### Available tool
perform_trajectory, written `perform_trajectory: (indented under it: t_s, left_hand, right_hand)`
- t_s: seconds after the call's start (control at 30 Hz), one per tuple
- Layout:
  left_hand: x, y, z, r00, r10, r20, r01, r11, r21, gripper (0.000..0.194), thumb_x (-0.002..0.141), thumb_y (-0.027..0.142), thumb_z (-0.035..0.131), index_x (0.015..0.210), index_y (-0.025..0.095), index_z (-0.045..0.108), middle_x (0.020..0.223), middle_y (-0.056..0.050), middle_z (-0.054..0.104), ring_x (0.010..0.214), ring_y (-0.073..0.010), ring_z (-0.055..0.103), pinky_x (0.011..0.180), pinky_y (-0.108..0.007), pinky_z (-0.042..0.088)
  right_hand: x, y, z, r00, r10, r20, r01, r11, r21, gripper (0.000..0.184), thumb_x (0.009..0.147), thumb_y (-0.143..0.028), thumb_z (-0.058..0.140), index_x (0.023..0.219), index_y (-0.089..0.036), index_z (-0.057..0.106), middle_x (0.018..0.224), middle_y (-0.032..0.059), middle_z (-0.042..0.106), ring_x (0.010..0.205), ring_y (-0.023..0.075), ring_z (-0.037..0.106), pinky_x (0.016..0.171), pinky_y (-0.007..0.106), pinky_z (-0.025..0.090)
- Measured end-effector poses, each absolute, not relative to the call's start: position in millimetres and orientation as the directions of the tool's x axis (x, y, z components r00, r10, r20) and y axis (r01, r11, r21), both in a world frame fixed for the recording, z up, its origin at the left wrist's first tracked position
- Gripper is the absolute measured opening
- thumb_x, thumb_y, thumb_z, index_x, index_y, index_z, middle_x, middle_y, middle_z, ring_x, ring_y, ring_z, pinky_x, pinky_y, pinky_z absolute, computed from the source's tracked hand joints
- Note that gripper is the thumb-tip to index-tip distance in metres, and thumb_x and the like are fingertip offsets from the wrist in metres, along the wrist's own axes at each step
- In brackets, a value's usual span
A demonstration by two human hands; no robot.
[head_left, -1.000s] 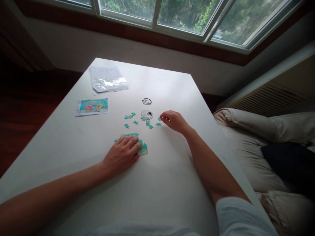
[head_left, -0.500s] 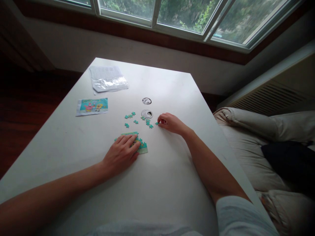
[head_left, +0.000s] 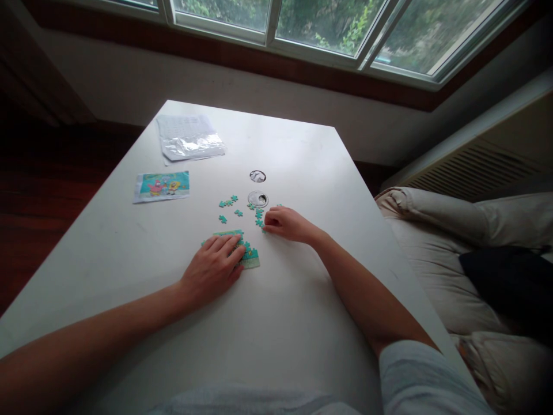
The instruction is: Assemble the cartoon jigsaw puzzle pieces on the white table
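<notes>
My left hand [head_left: 211,264] lies flat with fingers stretched over a partly joined jigsaw puzzle [head_left: 251,259], covering its left and middle. The puzzle's green top edge and its teal and pale lower right corner show past the fingers. Just to the right and above, my right hand [head_left: 286,223] has its thumb and fingers pinched at a small teal puzzle piece [head_left: 264,230], mostly hidden at the fingertips. More loose teal pieces [head_left: 258,214] lie beside those fingertips. Farther left sit a single piece [head_left: 222,219], another piece [head_left: 238,212] and a short row of pieces [head_left: 228,202].
A cartoon picture sheet [head_left: 163,187] lies on the left of the white table [head_left: 268,334]. Behind it is a clear plastic bag with papers [head_left: 190,139]. Two round fittings, a nearer ring [head_left: 258,199] and a farther disc [head_left: 258,176], are at the centre. A beige sofa [head_left: 432,253] stands right.
My right hand has moved left and toward me, closing its fingers at a teal piece by the loose group. My left hand has stayed on the puzzle.
</notes>
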State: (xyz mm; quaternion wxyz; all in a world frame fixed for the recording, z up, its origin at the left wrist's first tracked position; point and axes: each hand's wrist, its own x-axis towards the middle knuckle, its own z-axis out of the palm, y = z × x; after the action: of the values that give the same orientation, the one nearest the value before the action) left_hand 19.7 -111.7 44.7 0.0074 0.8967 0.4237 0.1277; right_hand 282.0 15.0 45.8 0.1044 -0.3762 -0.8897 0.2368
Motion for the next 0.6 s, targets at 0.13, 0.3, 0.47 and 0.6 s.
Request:
perform_trajectory:
  t_s: [0.13, 0.3, 0.47, 0.6]
  left_hand:
    - [19.4, -111.6, 43.9, 0.602, 0.765, 0.228, 0.759, -0.637, 0.136, 0.029, 0.096, 0.030, 0.056, 0.123, 0.020, 0.063, 0.141, -0.014, 0.060, 0.125, -0.0303, 0.057, 0.105, -0.049, 0.045]
    - [19.1, -110.8, 43.8, 0.601, 0.767, 0.226, 0.753, -0.638, 0.160, 0.030, 0.096, 0.030, 0.057, 0.123, 0.020, 0.063, 0.141, -0.014, 0.059, 0.126, -0.0301, 0.057, 0.105, -0.049, 0.046]
    - [19.1, -110.6, 44.1, 0.608, 0.768, 0.202, 0.760, -0.637, 0.129, 0.031, 0.097, 0.031, 0.056, 0.125, 0.020, 0.062, 0.141, -0.014, 0.059, 0.126, -0.0300, 0.055, 0.106, -0.049, 0.045]
    - [19.0, -110.9, 44.7, 0.611, 0.765, 0.201, 0.759, -0.639, 0.125, 0.030, 0.097, 0.031, 0.055, 0.124, 0.020, 0.062, 0.141, -0.014, 0.058, 0.126, -0.0302, 0.056, 0.105, -0.048, 0.045]
  right_hand:
    - [286.2, 15.8, 51.6, -0.731, 0.683, -0.018, 0.553, 0.576, -0.601, 0.011, 0.087, -0.022, 0.063, 0.097, -0.019, 0.066, 0.078, -0.0017, 0.058, 0.068, 0.0115, 0.047, 0.066, 0.023, 0.034]
    - [284.8, 14.8, 54.5, -0.729, 0.684, -0.021, 0.571, 0.592, -0.569, 0.017, 0.085, -0.021, 0.066, 0.102, -0.020, 0.067, 0.077, -0.0009, 0.058, 0.075, 0.0137, 0.050, 0.071, 0.023, 0.037]
    - [282.4, 12.9, 52.6, -0.721, 0.693, -0.019, 0.587, 0.595, -0.549, 0.018, 0.086, -0.023, 0.067, 0.103, -0.019, 0.067, 0.079, -0.0002, 0.058, 0.078, 0.0145, 0.051, 0.072, 0.024, 0.036]
    - [280.3, 10.0, 51.8, -0.701, 0.713, -0.003, 0.614, 0.601, -0.512, 0.020, 0.084, -0.025, 0.071, 0.103, -0.020, 0.066, 0.082, 0.0005, 0.058, 0.081, 0.0157, 0.052, 0.073, 0.024, 0.036]
